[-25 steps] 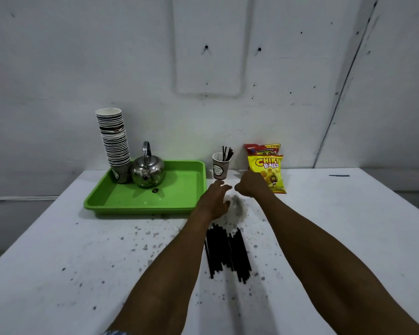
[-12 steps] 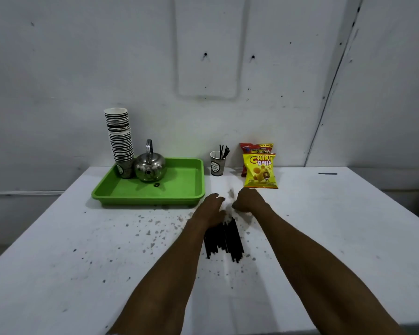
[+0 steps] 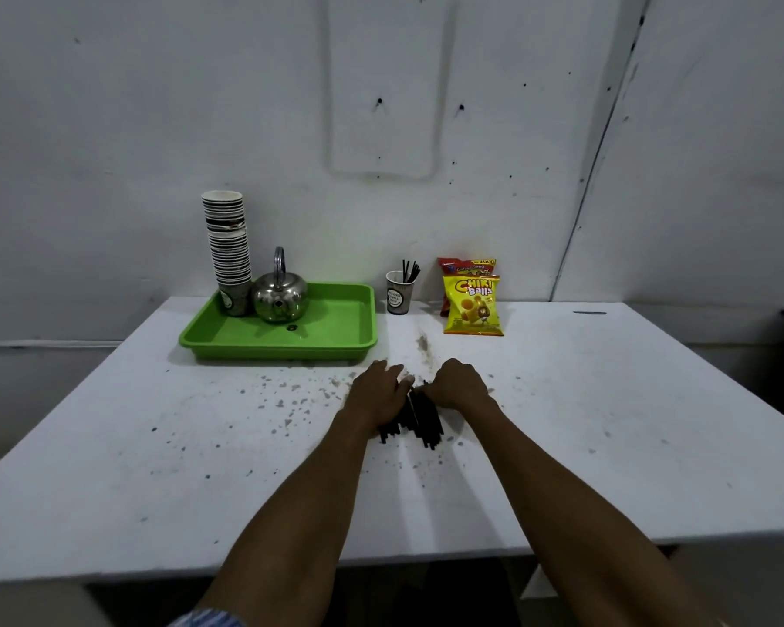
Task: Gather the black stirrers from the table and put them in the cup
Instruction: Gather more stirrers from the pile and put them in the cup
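Head view looks down on a white worktop (image 3: 607,423) with both forearms stretched forward toward a loose bundle of black stirrers (image 3: 419,420) lying flat near its middle. The left hand (image 3: 379,393) rests palm down on the left side of the bundle, fingers (image 3: 399,377) spread and fairly flat, covering the far ends of several stirrers; it presses on them more than it grips them. The right hand (image 3: 458,384) is curled at the bundle's far right end, knuckles up. Its fingertips are hidden beneath the hand, so I cannot tell whether it has pinched any stirrers yet.

Well apart from the hands, at the back of the worktop, stands the paper cup (image 3: 399,292), upright, between a green tray (image 3: 336,341) and two snack packets (image 3: 471,305). A few stirrers already stick out of the cup's mouth, leaning right. On the tray sit a steel kettle (image 3: 280,298) and a tall stack of paper cups (image 3: 229,246).

Judging by this, the task is partly done: a small share of the stirrers is in the cup, while the larger share lies on the worktop under the hands. What looks left is to square up the bundle, lift it, carry it back and drop it in. No stray stirrers show elsewhere among the dark specks.
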`<state>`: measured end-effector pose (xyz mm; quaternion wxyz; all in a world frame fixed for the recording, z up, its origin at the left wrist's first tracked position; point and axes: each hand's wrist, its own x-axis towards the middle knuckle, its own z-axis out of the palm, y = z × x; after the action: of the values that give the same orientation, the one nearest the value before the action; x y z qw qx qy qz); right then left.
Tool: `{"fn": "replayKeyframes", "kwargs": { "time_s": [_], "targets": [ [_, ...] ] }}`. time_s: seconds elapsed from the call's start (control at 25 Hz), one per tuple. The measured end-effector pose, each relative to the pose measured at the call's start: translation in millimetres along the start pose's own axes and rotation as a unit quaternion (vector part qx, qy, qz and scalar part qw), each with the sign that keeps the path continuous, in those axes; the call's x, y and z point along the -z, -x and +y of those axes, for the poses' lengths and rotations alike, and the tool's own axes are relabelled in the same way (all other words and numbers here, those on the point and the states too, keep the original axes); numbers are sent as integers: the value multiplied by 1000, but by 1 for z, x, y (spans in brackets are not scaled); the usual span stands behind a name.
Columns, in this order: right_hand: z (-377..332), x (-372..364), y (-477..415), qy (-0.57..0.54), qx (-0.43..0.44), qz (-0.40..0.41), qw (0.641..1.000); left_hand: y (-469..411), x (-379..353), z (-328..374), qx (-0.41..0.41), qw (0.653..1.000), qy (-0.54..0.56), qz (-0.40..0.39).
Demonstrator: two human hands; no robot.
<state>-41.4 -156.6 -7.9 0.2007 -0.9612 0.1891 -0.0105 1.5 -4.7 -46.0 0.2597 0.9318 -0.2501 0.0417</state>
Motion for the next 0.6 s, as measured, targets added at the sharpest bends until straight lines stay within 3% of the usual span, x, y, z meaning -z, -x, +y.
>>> {"fn": "replayKeyframes", "kwargs": {
  "time_s": [0.6],
  "targets": [
    [-8,9,39,-34,-16,23,999,29,-6,8,3,996,-85,-30]
  ]
}}
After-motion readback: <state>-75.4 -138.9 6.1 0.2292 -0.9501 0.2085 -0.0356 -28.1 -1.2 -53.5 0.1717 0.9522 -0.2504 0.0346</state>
